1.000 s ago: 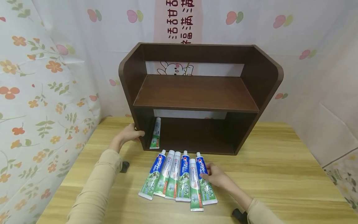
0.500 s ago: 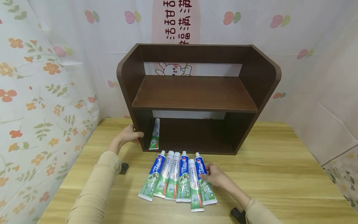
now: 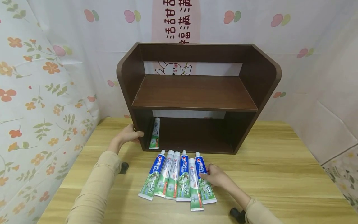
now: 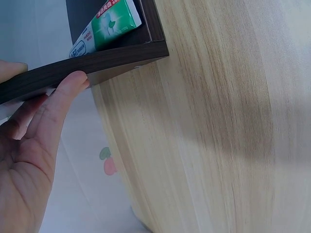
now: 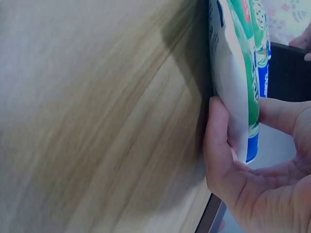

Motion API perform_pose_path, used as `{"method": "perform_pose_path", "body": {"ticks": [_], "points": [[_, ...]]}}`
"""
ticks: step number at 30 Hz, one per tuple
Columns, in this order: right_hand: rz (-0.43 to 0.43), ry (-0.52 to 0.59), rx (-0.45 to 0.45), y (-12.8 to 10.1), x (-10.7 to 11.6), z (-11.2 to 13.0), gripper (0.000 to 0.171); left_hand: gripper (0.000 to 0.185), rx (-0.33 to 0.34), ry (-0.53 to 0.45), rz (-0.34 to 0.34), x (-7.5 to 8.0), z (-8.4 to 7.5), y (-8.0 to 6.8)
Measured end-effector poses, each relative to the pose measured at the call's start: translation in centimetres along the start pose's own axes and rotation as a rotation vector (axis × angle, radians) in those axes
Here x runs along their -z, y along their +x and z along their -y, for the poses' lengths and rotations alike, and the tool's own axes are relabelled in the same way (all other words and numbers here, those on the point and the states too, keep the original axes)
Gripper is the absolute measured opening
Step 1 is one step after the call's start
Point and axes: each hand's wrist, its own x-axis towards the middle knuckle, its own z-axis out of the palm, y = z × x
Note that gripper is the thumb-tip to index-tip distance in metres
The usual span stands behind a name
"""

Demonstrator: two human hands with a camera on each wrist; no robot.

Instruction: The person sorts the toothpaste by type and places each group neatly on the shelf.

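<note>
- While resting on the pale wood-grain counter (image 3: 279,161), right hand (image 3: 216,178) curled round the rightmost blue-green-and-white toothpaste tube (image 3: 205,180); in the right wrist view, thumb (image 5: 216,131) under the tube's counter-side edge and fingers (image 5: 284,114) over its top, so a closed grip pinching that tube.
- Tube still flat on the counter, cap end toward the shelf unit, crimped end toward the person, at the right end of a fanned row.
- Row of five more toothpaste tubes (image 3: 170,175) just left of it, side by side and touching or overlapping, caps pointing at the shelf; second from the right set lower than the others.
- Left hand (image 3: 127,136) on the left side panel of the dark brown wooden two-tier shelf unit (image 3: 195,93); thumb on the front edge, fingers behind the panel, so a grip clasping the panel near its foot.
- In the left wrist view, thumb tip (image 4: 73,82) pressed on the panel's dark edge (image 4: 97,60), palm open behind it.
- Single green-and-white toothpaste tube (image 3: 155,133) inside the lower compartment, lying against the left wall, cap toward the back.
- Upper shelf board bare brown wood, with a cartoon rabbit visible through the open back.
- Shelf unit standing at the far middle of the counter, row of tubes just in front of its lower opening.
- Beige sleeves (image 3: 95,189) on both forearms.
- Floral and butterfly-print cloth (image 3: 42,77) hung behind and to both sides.
</note>
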Motion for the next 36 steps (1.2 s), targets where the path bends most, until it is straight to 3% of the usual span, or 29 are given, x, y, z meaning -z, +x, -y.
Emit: {"method": "perform_pose_path", "body": {"ticks": [9,17,23,36], "points": [[-0.024,0.059,-0.002,-0.4,-0.1,0.0,0.028,0.069,0.007,0.009,0.01,0.0,0.0,0.0],[-0.034,0.107,0.008,-0.4,0.2,-0.5,0.026,0.065,-0.01,0.0,0.017,0.0,0.1,0.0],[-0.011,0.192,0.001,-0.5,0.5,-0.6,0.024,0.07,0.005,0.017,0.024,0.1,-0.1,0.0],[0.029,0.257,-0.014,-0.7,1.1,-0.3,0.031,0.064,0.023,-0.021,0.029,-0.1,-0.5,-0.3]]}}
